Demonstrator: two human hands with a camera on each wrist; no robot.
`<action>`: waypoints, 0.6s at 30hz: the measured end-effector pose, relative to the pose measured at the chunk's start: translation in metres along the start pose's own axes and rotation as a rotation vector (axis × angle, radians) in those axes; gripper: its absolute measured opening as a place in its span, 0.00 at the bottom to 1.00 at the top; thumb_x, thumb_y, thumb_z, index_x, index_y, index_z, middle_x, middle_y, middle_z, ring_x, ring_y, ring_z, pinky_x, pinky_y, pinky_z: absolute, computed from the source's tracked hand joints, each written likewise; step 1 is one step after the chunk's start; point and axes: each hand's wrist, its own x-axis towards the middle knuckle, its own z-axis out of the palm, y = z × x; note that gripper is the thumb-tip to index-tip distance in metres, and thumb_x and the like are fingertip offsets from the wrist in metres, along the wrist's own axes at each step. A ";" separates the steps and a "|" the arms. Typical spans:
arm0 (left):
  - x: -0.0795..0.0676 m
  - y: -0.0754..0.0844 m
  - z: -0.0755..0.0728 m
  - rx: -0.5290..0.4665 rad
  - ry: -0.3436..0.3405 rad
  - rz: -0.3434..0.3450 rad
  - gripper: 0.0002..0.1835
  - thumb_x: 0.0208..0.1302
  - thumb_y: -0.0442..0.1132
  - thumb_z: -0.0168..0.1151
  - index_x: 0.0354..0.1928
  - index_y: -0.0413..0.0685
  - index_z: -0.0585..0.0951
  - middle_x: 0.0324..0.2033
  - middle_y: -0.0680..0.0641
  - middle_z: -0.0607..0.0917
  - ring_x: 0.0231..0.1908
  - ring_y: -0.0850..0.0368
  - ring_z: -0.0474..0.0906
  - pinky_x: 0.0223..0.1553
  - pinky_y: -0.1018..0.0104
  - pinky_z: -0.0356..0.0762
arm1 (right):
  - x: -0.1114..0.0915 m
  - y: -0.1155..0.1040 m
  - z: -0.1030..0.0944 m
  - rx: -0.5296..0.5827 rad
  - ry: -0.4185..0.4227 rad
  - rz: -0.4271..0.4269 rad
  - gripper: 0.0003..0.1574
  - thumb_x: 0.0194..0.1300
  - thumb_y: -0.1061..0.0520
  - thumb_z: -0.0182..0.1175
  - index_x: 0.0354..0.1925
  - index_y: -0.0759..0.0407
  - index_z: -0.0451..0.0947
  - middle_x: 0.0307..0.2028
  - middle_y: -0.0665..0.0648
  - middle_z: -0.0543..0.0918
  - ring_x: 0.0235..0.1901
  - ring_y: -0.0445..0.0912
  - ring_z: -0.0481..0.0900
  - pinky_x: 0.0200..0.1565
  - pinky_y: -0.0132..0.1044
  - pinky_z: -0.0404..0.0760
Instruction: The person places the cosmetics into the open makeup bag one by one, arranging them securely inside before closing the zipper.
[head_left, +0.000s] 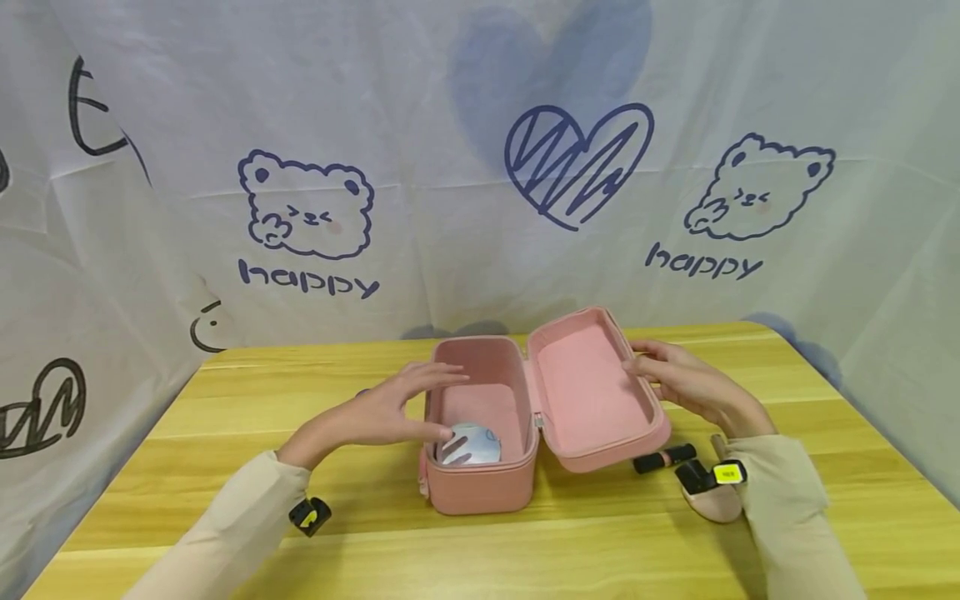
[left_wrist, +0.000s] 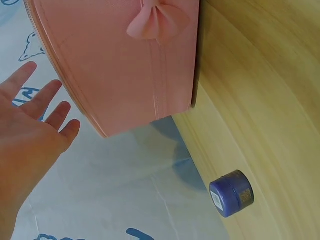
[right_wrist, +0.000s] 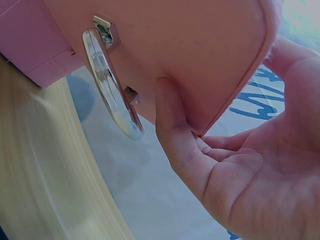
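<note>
A pink cosmetic case [head_left: 480, 487] stands on the table, its lid [head_left: 596, 383] swung out to the right. With thumb and fingers on either side of the lid's right edge, my right hand [head_left: 693, 385] grips it. The right wrist view shows a shiny metal handle [right_wrist: 107, 82] on the lid's outer face. My left hand [head_left: 386, 408] is at the case's left rim, fingers spread and reaching over the opening. A round shiny disc [head_left: 472, 446] lies inside the case near the front, close to the left thumb. A bow [left_wrist: 157, 22] decorates the case's side.
A small blue jar [left_wrist: 231, 193] is on the table left of the case, mostly hidden by the left hand in the head view. Right of the case lie a black tube with a pink band [head_left: 664, 458] and a pale pink rounded item [head_left: 716, 505], partly behind the right wrist.
</note>
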 end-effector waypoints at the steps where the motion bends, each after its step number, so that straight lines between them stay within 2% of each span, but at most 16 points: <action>1: 0.000 0.000 0.000 0.005 -0.001 0.001 0.39 0.58 0.56 0.65 0.70 0.53 0.67 0.71 0.44 0.61 0.71 0.40 0.47 0.62 0.31 0.50 | 0.000 0.000 0.000 0.002 0.000 -0.001 0.44 0.69 0.55 0.52 0.70 0.77 0.44 0.64 0.77 0.58 0.50 0.49 0.75 0.48 0.41 0.81; 5: -0.002 -0.002 0.000 0.052 0.019 0.010 0.39 0.58 0.56 0.65 0.70 0.51 0.67 0.72 0.42 0.59 0.71 0.39 0.46 0.62 0.30 0.51 | 0.000 0.000 0.000 0.004 0.000 0.000 0.43 0.69 0.55 0.52 0.70 0.77 0.44 0.64 0.77 0.58 0.50 0.48 0.75 0.48 0.40 0.81; 9: -0.004 -0.006 0.004 0.172 0.082 0.069 0.38 0.61 0.59 0.62 0.69 0.48 0.69 0.72 0.40 0.58 0.70 0.37 0.45 0.60 0.28 0.54 | 0.000 0.001 -0.001 0.005 -0.002 0.002 0.44 0.69 0.55 0.52 0.70 0.76 0.44 0.65 0.77 0.58 0.50 0.49 0.75 0.49 0.41 0.81; 13: -0.004 -0.010 0.007 0.311 0.129 0.138 0.38 0.66 0.65 0.51 0.68 0.46 0.69 0.73 0.40 0.55 0.70 0.36 0.46 0.62 0.30 0.50 | 0.001 0.001 -0.002 0.006 -0.001 0.005 0.44 0.69 0.55 0.52 0.70 0.76 0.44 0.65 0.77 0.58 0.50 0.49 0.75 0.49 0.41 0.81; 18: -0.007 -0.017 0.007 0.393 0.149 0.149 0.37 0.70 0.65 0.41 0.70 0.48 0.68 0.73 0.39 0.55 0.70 0.36 0.45 0.65 0.33 0.46 | 0.001 0.001 -0.002 0.001 -0.002 0.008 0.44 0.70 0.54 0.52 0.70 0.76 0.44 0.65 0.77 0.59 0.51 0.50 0.75 0.49 0.41 0.81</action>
